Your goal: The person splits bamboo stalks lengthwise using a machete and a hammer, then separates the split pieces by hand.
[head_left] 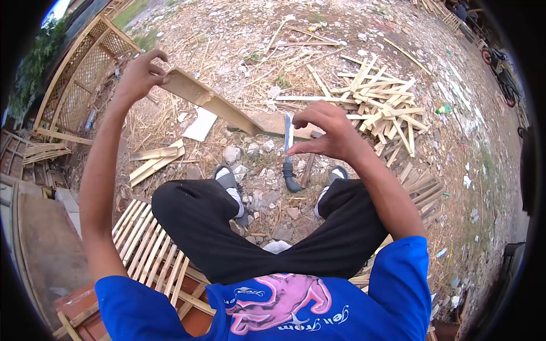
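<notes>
My left hand [140, 78] is raised and grips the upper end of a wide split bamboo piece [196, 95] between thumb and fingers. From there the bamboo slants down to the right, its lower end by a flat wooden block [273, 123] on the ground. My right hand [330, 129] hovers in front of the block, thumb and curled fingers apart with nothing between them. Just beside its fingertips is the blade of a machete [288, 136], its tip end by the block. The machete's dark wrapped handle [290, 177] points toward me, between my feet.
A heap of split bamboo strips [387, 99] lies at the right. Slats [151, 244] form a rack at my lower left. A white sheet [200, 124] and bamboo offcuts [158, 165] lie left of my feet. Lattice panels [85, 74] stand far left; a motorcycle [503, 77] is far right.
</notes>
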Demonstrator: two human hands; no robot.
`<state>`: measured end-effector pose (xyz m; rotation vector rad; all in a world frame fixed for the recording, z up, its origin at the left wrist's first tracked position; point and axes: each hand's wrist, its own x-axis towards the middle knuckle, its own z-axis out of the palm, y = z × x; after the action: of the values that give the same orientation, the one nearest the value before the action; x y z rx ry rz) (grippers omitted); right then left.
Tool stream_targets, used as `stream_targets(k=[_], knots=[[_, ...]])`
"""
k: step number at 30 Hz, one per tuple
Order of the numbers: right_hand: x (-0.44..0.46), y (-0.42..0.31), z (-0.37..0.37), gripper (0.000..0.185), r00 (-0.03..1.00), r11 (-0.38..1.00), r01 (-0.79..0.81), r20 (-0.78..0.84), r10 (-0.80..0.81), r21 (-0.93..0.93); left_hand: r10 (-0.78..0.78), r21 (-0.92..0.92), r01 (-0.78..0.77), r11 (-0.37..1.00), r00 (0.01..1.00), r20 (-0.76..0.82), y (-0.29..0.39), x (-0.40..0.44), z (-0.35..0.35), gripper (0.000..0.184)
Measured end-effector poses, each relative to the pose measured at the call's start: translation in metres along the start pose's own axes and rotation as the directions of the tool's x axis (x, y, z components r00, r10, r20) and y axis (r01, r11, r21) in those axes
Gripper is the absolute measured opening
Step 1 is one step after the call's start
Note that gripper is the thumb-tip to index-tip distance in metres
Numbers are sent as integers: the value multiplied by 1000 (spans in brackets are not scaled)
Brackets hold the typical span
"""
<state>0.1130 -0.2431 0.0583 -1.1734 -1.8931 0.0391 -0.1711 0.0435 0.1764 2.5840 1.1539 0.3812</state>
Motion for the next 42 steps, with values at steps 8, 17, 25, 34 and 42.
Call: stream_targets(k=[8, 17, 25, 34, 42], knots=[[2, 3, 2, 21, 986, 997, 26, -165, -14, 72, 82, -40, -87, 995, 991, -107, 41, 21, 86, 36], [-2, 23, 1, 24, 992, 989, -127, -14, 128, 72, 37, -117, -65, 991, 973, -226, 16, 27, 121, 31], [-10, 47, 12, 46, 845, 867, -493, 194, 498, -77, 82, -254, -174, 951, 937, -338, 23, 21, 148, 27], [-112, 135, 75, 52, 39, 676, -356, 713, 700, -645, 153, -235, -263, 936, 903, -402, 11, 37, 165, 30], [-116, 174, 129, 42, 160, 470, -467, 451, 878, -749, 213, -51, -242, 969, 921, -326, 14, 37, 170, 38]])
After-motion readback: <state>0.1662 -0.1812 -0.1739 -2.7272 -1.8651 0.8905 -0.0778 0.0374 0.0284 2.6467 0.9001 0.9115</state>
